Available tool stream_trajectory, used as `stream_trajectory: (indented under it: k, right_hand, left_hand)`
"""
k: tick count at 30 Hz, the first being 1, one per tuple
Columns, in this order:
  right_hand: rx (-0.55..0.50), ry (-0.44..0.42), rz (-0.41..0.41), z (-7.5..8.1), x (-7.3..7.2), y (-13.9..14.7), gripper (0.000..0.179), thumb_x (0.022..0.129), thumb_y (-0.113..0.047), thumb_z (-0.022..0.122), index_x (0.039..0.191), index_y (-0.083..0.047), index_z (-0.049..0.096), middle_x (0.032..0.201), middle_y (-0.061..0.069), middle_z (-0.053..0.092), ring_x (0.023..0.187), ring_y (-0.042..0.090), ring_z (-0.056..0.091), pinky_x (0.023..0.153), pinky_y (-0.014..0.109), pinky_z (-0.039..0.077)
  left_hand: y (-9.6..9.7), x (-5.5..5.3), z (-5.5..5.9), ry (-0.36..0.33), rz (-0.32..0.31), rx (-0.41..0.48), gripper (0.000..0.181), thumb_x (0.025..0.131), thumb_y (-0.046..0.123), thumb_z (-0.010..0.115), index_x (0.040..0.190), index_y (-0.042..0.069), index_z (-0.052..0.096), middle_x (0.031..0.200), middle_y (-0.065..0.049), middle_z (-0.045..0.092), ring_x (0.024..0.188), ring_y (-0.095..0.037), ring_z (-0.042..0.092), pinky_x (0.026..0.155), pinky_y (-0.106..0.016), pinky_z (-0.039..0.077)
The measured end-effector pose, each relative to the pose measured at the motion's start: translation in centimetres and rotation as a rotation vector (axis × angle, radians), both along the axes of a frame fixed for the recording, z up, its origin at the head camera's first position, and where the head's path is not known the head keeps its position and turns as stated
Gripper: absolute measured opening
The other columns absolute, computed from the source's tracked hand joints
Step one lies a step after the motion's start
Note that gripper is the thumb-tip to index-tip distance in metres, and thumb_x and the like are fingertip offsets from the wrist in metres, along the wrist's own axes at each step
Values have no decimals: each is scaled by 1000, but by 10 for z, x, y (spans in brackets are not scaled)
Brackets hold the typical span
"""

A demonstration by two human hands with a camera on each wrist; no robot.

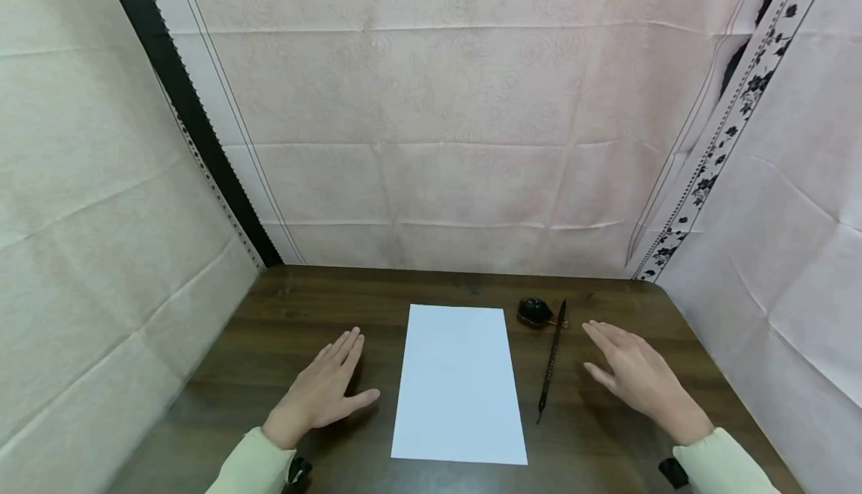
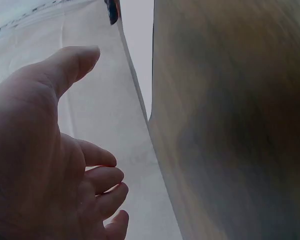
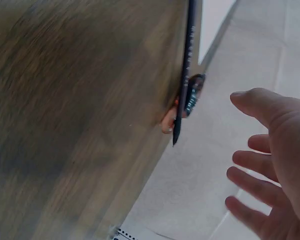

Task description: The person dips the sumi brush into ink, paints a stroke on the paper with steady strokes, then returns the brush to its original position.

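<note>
A blank white sheet of paper (image 1: 458, 385) lies upright on the dark wooden table between the hands. To its right is a thin dark calligraphy brush (image 1: 552, 359), its pointed dark tip away from the person; pale lettering shows along the handle in the right wrist view. Behind the brush sits a small glossy black rounded object (image 1: 535, 312) with a brownish edge. My left hand (image 1: 325, 385) is left of the sheet, palm down, fingers extended and thumb spread, holding nothing. Right of the brush, my right hand (image 1: 633, 374) is likewise empty, its fingers loosely extended.
Pale cloth hangs behind the table (image 1: 323, 284) and on both sides. A black strip (image 1: 202, 127) runs down the left corner, and a floral border (image 1: 730, 131) down the right. Each wrist wears a dark band below a pale green sleeve (image 1: 256, 464).
</note>
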State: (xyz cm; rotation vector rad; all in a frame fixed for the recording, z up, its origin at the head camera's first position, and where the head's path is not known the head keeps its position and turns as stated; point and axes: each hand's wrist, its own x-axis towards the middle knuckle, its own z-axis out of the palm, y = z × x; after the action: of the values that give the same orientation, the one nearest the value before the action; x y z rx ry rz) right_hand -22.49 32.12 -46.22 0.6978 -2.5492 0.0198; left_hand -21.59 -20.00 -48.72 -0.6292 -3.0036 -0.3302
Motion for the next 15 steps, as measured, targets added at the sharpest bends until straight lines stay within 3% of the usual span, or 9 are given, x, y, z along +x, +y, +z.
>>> stream_trajectory:
  k: [8, 15]
  right_hand:
    - [24, -13, 135, -6, -16, -8, 63, 71, -19, 85, 127, -1, 61, 122, 17, 67, 106, 30, 68, 83, 41, 58]
    - [82, -70, 172, -14, -28, -16, 59, 72, -20, 85, 125, -4, 63, 121, 13, 67, 108, 27, 67, 84, 38, 58]
  left_hand:
    - [19, -1, -3, -80, -73, -12, 95, 89, 67, 49, 154, 3, 21, 163, -10, 13, 152, -28, 18, 120, -49, 25]
    - [36, -1, -6, -173, -132, 4, 98, 88, 69, 49, 154, 4, 17, 164, -11, 12, 152, -27, 15, 121, -49, 24]
